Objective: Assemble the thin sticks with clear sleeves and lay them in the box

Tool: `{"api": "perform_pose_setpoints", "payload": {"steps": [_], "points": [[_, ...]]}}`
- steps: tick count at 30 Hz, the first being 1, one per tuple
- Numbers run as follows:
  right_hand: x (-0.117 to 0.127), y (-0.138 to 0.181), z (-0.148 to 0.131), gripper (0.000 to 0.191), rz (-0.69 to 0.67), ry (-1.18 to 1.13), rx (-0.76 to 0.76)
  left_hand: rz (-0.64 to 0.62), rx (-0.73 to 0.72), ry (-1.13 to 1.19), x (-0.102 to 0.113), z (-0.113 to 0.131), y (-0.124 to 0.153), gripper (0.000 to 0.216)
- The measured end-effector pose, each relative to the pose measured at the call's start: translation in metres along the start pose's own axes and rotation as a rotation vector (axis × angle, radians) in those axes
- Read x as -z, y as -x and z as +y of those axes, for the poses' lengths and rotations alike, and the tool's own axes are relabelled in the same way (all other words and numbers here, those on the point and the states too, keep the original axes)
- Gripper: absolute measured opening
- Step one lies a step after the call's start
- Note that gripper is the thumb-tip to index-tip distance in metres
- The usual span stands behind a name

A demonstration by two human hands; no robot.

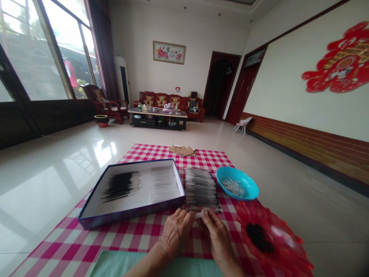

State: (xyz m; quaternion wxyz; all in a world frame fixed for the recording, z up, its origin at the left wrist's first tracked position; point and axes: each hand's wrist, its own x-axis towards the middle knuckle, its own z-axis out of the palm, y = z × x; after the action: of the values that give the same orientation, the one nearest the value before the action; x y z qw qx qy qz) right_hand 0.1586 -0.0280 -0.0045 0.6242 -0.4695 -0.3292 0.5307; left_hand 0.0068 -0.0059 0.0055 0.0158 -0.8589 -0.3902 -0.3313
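Observation:
My left hand [175, 231] and my right hand [216, 234] meet low in the view, their fingertips pinching a small whitish plastic piece [200, 214]. Just beyond them lies a stack of slim pens [201, 188] in clear wrapping, its near end almost at my fingers. To the left stands a shallow blue-edged box [129, 219] holding a group of black pens and a group of clear ones. A turquoise bowl [230, 173] of small clear parts sits past my right hand. A red flower-shaped dish [276, 234] with a dark heap lies nearer on the right.
Everything rests on a pink checked cloth [144, 238] spread over a glossy tiled floor, with a pale green cloth [155, 265] under my forearms. Flattened cardboard pieces [182, 151] lie at the cloth's far end. A low table and red sofa stand far back.

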Motion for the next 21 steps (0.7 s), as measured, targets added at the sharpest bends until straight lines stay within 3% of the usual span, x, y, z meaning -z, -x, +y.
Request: {"api": "perform_pose_setpoints", "payload": {"steps": [3,10,15,17,21], "points": [[0.003,-0.001,0.0,0.023,-0.028,0.047,0.023,-0.037,0.023,0.153,0.001,-0.003,0.0,0.02],[0.004,0.001,-0.019,0.025,-0.116,0.319,0.155,-0.187,0.251,0.665,0.007,-0.009,-0.006,0.027],[0.005,0.002,-0.017,0.029,-0.123,0.357,0.176,-0.445,0.415,1.06,0.011,-0.011,-0.012,0.044],[0.004,0.001,-0.014,0.032,-0.109,0.299,0.144,-0.399,0.417,1.039,0.009,-0.01,-0.011,0.041],[-0.002,-0.001,-0.01,0.04,-0.028,0.139,0.037,-0.091,0.344,0.685,-0.002,-0.004,-0.005,0.019]]}}
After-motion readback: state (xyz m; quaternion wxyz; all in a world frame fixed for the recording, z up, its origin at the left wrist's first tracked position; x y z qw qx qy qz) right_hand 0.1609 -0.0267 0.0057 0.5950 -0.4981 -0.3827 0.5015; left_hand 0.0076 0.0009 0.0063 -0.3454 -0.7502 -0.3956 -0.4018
